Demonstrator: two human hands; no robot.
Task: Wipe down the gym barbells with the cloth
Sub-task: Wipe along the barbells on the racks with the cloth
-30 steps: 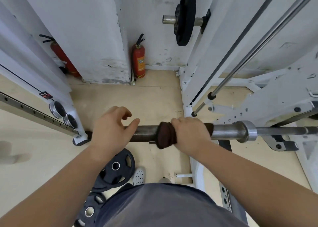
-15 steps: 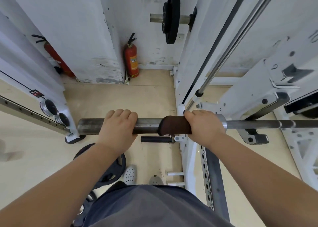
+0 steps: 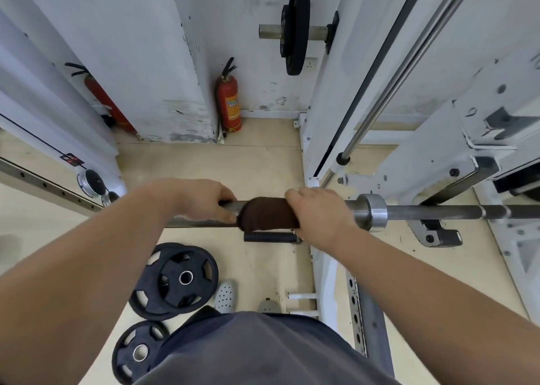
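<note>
The bar (image 3: 438, 211) lies level across the rack (image 3: 432, 232) at about waist height. Its long axis runs straight left to right in front of the person, with the fat sleeve end pointing to their left of the collar (image 3: 371, 212) and the thin shaft carrying on to the right of it until it leaves view. The brown cloth (image 3: 267, 216) is wrapped over the sleeve, a little left of the collar. The right hand (image 3: 318, 212) is clamped round the cloth's near end, between cloth and collar, fingers curled over the top. The left hand (image 3: 201, 202) sits farther from the collar, just beyond the cloth, fingers closed round bare steel to steady it. I'd put the job somewhere in the middle of this sleeve: the stretch under the cloth is being rubbed, the metal beside the left hand looks dull and streaked, and the whole shaft right of the collar looks untouched, though I can't tell for sure. No other bars are in sight, so how many remain is anyone's guess.
</note>
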